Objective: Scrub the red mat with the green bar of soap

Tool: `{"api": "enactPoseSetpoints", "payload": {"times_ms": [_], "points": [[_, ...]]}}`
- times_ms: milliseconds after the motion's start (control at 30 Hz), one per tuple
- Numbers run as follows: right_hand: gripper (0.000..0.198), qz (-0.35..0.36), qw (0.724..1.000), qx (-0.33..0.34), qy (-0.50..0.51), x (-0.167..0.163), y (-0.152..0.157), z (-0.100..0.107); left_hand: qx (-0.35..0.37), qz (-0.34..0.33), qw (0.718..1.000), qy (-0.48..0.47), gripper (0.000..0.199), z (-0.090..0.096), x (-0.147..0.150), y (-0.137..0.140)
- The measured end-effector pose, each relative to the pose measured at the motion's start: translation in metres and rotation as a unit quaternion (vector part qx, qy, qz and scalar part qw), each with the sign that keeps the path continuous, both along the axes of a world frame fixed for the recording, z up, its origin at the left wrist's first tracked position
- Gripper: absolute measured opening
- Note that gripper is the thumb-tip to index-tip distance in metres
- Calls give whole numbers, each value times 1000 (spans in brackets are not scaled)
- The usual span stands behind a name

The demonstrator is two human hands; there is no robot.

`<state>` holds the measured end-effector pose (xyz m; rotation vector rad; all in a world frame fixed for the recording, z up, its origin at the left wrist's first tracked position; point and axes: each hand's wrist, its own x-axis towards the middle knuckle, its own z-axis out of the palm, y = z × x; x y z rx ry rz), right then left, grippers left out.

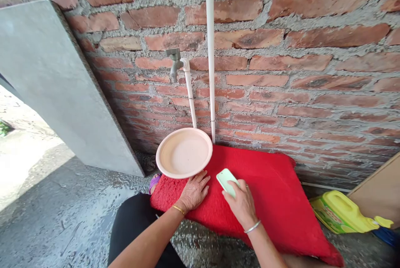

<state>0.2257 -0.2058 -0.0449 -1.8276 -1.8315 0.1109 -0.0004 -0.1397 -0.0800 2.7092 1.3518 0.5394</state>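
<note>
A red, fleecy cloth (278, 205) is spread out in front of me. My left hand (195, 191) lies flat on it with the fingers extended, close to the near rim of a pale pink basin (184, 135). In my right hand (242, 203) is what looks like a scrub brush (225, 179) with a pale green back and a small hole at its far end. Its underside is hidden against the cloth. The basin stands at the cloth's far left corner, and its inside looks bare.
Above the basin, a metal tap (175, 64) sits on a white pipe by the brick wall (278, 80). A taller white pipe (210, 51) runs beside it. At left leans a grey slab (62, 80) over wet floor (78, 214). A yellow jug (340, 212) lies at right.
</note>
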Motion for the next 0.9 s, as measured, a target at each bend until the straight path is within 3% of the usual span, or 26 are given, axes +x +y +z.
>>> {"api": "enactPoseSetpoints", "payload": {"times_ms": [67, 133, 300, 367, 433, 600, 667, 767, 900], "points": [[32, 14, 1000, -5, -6, -9, 7, 0, 2, -2, 1000, -4, 41, 0, 0, 0], [33, -24, 1000, -15, -1, 13, 7, -5, 2, -4, 1000, -5, 41, 0, 0, 0], [50, -250, 967, -38, -15, 118, -14, -17, -3, 0, 1000, -8, 40, -2, 1, 0], [56, -306, 951, -45, -30, 136, -20, -16, -7, 1, 1000, -11, 40, -3, 2, 0], [55, -287, 957, -46, -27, 123, -17, -12, -7, 2, 1000, -7, 40, -2, 2, 0], [34, -52, 998, -16, 8, 21, 14, 1, 1, 0, 1000, 5, 40, 2, 1, -1], [32, -10, 1000, -10, 1, -2, 25, 4, 1, -3, 1000, 4, 41, 3, 0, -1], [33, -51, 998, -25, -15, 20, 27, 2, 1, -2, 1000, 0, 40, 2, 0, -1], [45, -237, 968, -72, -38, 115, 5, -5, -5, 1, 1000, -3, 40, 0, 1, -1]]}}
